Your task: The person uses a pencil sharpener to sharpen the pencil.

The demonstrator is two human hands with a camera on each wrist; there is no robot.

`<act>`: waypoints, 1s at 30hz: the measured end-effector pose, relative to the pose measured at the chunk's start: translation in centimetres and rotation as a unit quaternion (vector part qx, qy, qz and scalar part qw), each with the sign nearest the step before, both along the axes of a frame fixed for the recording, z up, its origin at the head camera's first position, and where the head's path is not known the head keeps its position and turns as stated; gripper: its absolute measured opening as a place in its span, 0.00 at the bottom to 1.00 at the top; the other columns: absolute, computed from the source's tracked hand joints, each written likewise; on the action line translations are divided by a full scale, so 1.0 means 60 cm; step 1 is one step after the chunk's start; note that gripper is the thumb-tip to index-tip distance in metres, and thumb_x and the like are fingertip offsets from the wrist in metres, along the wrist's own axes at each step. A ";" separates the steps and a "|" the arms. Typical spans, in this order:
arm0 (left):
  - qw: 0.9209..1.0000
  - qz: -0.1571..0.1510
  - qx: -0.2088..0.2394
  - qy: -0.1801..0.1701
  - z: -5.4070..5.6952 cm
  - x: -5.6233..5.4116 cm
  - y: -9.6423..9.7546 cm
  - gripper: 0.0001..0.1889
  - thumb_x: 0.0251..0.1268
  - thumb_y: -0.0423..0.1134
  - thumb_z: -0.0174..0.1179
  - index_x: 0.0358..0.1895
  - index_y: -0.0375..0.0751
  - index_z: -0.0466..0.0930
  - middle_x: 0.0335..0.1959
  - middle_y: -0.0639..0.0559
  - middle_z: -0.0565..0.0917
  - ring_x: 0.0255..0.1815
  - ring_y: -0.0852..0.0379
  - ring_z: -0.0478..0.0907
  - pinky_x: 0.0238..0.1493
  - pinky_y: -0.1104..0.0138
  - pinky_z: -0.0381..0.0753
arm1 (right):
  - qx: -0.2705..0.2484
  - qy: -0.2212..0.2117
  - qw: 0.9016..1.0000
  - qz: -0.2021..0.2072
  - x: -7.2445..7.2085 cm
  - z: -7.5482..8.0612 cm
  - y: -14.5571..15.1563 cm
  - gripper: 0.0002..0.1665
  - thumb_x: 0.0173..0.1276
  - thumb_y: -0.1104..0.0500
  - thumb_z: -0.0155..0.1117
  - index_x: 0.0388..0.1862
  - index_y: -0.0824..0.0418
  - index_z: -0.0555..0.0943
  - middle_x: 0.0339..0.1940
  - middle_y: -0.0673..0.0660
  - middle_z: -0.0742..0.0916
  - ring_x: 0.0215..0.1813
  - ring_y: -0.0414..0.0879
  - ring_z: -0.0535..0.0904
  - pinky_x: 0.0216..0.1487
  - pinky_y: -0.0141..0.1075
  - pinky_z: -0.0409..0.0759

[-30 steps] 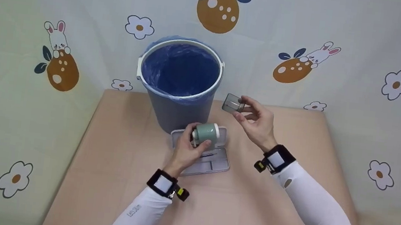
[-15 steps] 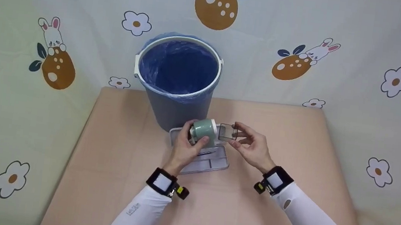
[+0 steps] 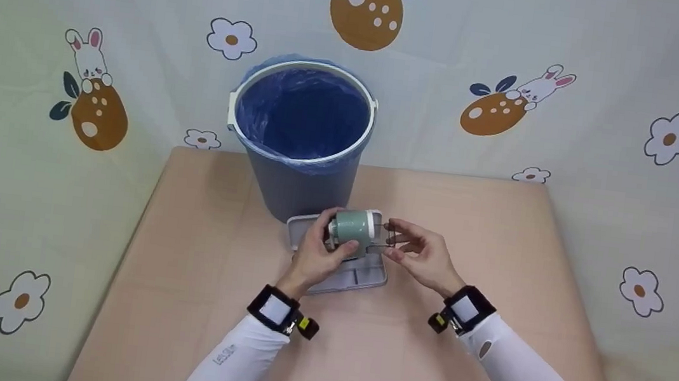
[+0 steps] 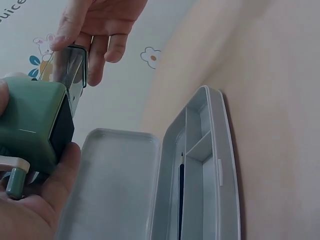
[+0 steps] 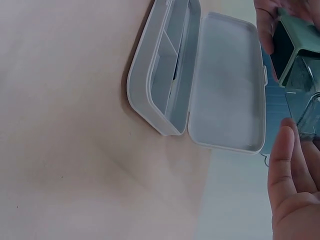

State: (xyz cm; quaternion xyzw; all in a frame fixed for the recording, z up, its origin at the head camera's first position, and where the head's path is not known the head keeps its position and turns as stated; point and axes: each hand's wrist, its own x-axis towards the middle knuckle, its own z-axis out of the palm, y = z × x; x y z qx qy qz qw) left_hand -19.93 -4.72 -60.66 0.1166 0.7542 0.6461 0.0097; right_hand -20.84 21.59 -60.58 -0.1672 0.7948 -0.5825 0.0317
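Observation:
My left hand (image 3: pixel 311 262) grips a green crank pencil sharpener (image 3: pixel 348 225) with its fingers and thumb around the body. In the left wrist view the crank handle (image 4: pixel 16 181) shows at its lower left. My right hand (image 3: pixel 427 259) pinches the clear shavings drawer (image 4: pixel 72 72) between thumb and fingers. Part of this drawer sits in the end of the sharpener, and the rest sticks out. Below both hands a grey pencil case (image 5: pixel 150 107) lies open on the table, its lid folded back. A dark pencil (image 4: pixel 181 192) rests in its long compartment.
Behind the pencil case stands a grey-blue bin (image 3: pixel 304 193) lined with a blue bag, close against the case's lid. The table (image 3: pixel 186 301) has a pinkish cover. A patterned curtain (image 3: pixel 438 112) hangs at its back and sides.
My right hand has brought the drawer down and left to the sharpener, and part of it has gone into the end. My left hand keeps its hold on the sharpener, turning it slightly.

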 end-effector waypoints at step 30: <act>0.998 -0.051 -0.002 0.029 -0.003 0.007 0.024 0.35 0.73 0.39 0.76 0.78 0.40 0.72 0.70 0.37 0.84 0.69 0.41 0.85 0.69 0.54 0.86 | -0.040 -0.034 0.998 0.031 0.010 -0.002 -0.017 0.39 0.67 0.69 0.83 0.74 0.77 0.79 0.62 0.76 0.91 0.49 0.35 0.92 0.55 0.31 0.92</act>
